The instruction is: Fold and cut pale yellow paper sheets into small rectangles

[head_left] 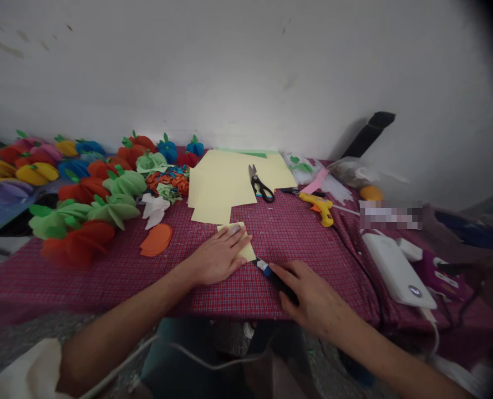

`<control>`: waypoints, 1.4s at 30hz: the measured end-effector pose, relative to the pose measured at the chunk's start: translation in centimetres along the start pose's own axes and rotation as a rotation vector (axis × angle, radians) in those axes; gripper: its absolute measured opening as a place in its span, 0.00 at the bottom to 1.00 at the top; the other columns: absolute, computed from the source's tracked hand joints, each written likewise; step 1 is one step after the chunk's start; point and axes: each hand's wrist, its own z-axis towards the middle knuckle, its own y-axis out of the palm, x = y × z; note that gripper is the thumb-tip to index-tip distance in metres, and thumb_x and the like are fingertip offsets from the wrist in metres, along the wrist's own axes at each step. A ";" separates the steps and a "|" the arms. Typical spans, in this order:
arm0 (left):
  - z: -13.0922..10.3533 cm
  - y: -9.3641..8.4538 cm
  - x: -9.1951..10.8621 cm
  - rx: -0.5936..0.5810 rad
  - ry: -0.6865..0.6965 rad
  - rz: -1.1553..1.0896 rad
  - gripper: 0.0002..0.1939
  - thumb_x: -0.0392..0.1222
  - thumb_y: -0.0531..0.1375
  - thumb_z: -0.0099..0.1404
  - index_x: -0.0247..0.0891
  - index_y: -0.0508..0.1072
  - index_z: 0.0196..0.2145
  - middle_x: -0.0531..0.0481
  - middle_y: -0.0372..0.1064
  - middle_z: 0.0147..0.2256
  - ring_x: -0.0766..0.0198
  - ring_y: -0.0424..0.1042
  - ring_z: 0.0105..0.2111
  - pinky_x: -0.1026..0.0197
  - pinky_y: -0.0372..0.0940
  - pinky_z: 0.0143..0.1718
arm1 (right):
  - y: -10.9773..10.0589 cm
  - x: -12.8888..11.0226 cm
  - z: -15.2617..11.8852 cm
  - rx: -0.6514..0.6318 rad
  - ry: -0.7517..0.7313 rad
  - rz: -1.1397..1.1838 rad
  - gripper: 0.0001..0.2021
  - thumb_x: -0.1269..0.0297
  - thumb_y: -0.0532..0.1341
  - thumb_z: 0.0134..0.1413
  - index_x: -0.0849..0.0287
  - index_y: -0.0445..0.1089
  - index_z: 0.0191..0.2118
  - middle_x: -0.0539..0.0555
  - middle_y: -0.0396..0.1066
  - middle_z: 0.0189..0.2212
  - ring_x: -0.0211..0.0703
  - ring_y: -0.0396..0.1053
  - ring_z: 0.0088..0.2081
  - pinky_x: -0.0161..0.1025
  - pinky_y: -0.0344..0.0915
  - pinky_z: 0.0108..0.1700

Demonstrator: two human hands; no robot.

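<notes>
My left hand lies flat with its fingers spread on a small pale yellow paper piece, near the front of the checked cloth. In my right hand is a dark-handled tool with a blue and white part, which looks like a cutter. Its tip points at the lower right corner of the small paper. Behind lie large pale yellow sheets, with black-handled scissors resting on them. Orange paper rounds sit left of my left hand.
Several colourful paper fruit shapes crowd the left side, beside paper scraps. To the right are a yellow glue gun with its cable, a white power bank and a purple box. A wall stands behind.
</notes>
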 end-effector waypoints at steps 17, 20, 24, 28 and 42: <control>-0.1 0.1 -0.1 0.020 -0.005 -0.008 0.28 0.52 0.37 0.65 0.36 0.43 0.59 0.44 0.40 0.60 0.59 0.37 0.60 0.54 0.35 0.57 | 0.1 -0.1 1.2 0.034 -0.017 -0.011 0.24 0.73 0.54 0.46 0.62 0.58 0.53 0.59 0.62 0.38 0.44 0.61 0.39 0.44 0.63 0.43; 0.0 0.2 -0.1 0.010 -0.011 -0.004 0.29 0.53 0.37 0.65 0.36 0.42 0.60 0.44 0.39 0.60 0.59 0.36 0.60 0.54 0.35 0.57 | 0.1 0.2 1.2 0.043 -0.032 -0.002 0.24 0.73 0.54 0.46 0.62 0.58 0.53 0.59 0.62 0.38 0.45 0.61 0.39 0.45 0.63 0.42; 0.0 0.1 -0.1 0.003 -0.015 0.003 0.29 0.53 0.36 0.65 0.35 0.42 0.60 0.44 0.39 0.61 0.59 0.36 0.60 0.54 0.35 0.57 | 0.0 0.8 0.8 0.050 -0.020 -0.001 0.24 0.72 0.53 0.47 0.62 0.58 0.53 0.60 0.61 0.39 0.45 0.61 0.40 0.45 0.63 0.42; -0.1 0.1 0.0 0.001 -0.017 0.002 0.29 0.53 0.37 0.65 0.35 0.42 0.60 0.44 0.39 0.60 0.59 0.36 0.60 0.54 0.34 0.57 | -0.1 0.9 0.8 0.039 -0.025 -0.008 0.24 0.72 0.53 0.47 0.61 0.58 0.53 0.59 0.61 0.40 0.45 0.61 0.40 0.45 0.63 0.42; -0.1 0.0 0.0 0.020 -0.018 -0.011 0.29 0.52 0.38 0.65 0.35 0.43 0.59 0.44 0.40 0.60 0.59 0.37 0.60 0.55 0.34 0.57 | -0.1 0.6 2.4 0.070 -0.029 -0.016 0.23 0.72 0.54 0.46 0.63 0.60 0.52 0.59 0.62 0.39 0.45 0.62 0.40 0.44 0.62 0.44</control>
